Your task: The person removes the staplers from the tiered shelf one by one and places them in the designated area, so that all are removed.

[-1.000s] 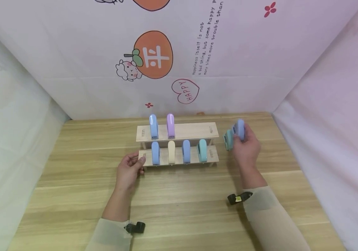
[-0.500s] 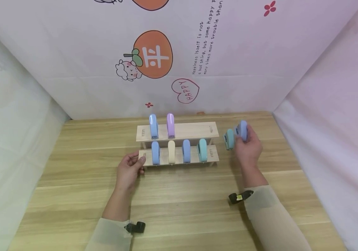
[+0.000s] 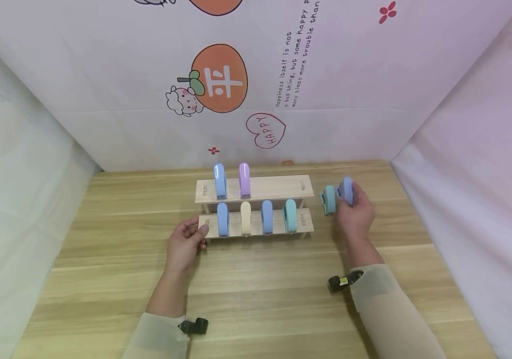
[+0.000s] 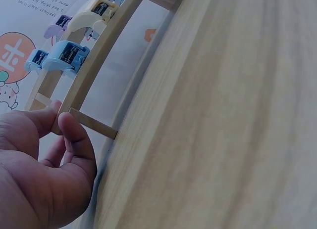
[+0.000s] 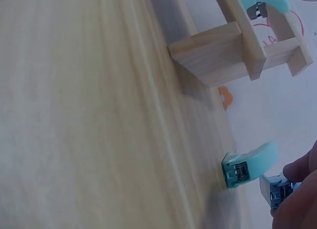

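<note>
In the head view, my left hand (image 3: 184, 244) pinches the left end of the lower wooden rack (image 3: 233, 218) between thumb and fingers. My right hand (image 3: 356, 215) grips a blue mini stapler (image 3: 347, 189) to the right of the racks. Just left of it, a teal mini stapler (image 3: 329, 200) stands on the table, a small gap apart. Whether the held stapler touches the table I cannot tell. On the lower rack stand a blue stapler (image 3: 222, 219), a cream stapler (image 3: 245, 218), another blue stapler (image 3: 267, 217) and a teal stapler (image 3: 290, 216).
Behind, the upper wooden rack (image 3: 278, 188) carries a light blue stapler (image 3: 220, 181) and a purple stapler (image 3: 244, 180) on its left half. The wooden table (image 3: 256, 294) ends at a printed white cloth (image 3: 337, 119) at the back; more cloth hangs on both sides.
My right hand has shifted slightly right and toward me with the blue stapler, widening the gap from the teal stapler. The left hand stays on the rack.
</note>
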Demonstrator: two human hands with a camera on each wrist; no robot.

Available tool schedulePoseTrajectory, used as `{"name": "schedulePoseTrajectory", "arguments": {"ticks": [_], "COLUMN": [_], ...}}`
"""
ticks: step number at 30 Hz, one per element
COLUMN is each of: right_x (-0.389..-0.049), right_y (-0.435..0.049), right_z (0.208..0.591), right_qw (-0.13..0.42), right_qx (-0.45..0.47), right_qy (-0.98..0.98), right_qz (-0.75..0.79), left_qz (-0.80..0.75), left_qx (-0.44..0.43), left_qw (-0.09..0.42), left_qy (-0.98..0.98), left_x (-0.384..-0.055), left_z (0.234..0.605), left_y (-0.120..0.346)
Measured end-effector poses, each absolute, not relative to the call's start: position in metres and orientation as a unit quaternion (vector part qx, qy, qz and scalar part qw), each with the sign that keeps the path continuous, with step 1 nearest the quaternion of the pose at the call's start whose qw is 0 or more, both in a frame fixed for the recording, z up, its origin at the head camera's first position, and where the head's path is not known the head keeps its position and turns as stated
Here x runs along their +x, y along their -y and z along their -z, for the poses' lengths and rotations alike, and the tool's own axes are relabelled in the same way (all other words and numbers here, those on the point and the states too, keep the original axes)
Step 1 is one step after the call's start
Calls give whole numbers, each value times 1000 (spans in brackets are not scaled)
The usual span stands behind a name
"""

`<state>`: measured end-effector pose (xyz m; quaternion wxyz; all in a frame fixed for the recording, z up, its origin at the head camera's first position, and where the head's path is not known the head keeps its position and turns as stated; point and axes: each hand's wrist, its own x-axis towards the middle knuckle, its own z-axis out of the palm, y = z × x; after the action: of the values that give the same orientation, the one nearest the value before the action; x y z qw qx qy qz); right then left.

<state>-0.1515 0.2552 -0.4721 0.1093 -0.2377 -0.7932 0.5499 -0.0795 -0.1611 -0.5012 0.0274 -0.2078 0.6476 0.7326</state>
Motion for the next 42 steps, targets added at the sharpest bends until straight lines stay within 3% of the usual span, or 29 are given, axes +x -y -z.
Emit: {"name": "schedulePoseTrajectory", "arguments": {"ticks": [8,42], "right_x": [-156,-156], "right_y": [-259,-264], "right_z": [481,496], "right_qw": [78,86], "right_qx": [-244,-240], "right_qy": [798,804], "right_qz": [-546,-538], "left_qz": [-733,-723], "left_qx": [-212,-202], "left_qw": [28,25], "left_qy": [-646,-660], "left_x": [-79,-79], "left_z": [501,502], "left_y": [161,162]}}
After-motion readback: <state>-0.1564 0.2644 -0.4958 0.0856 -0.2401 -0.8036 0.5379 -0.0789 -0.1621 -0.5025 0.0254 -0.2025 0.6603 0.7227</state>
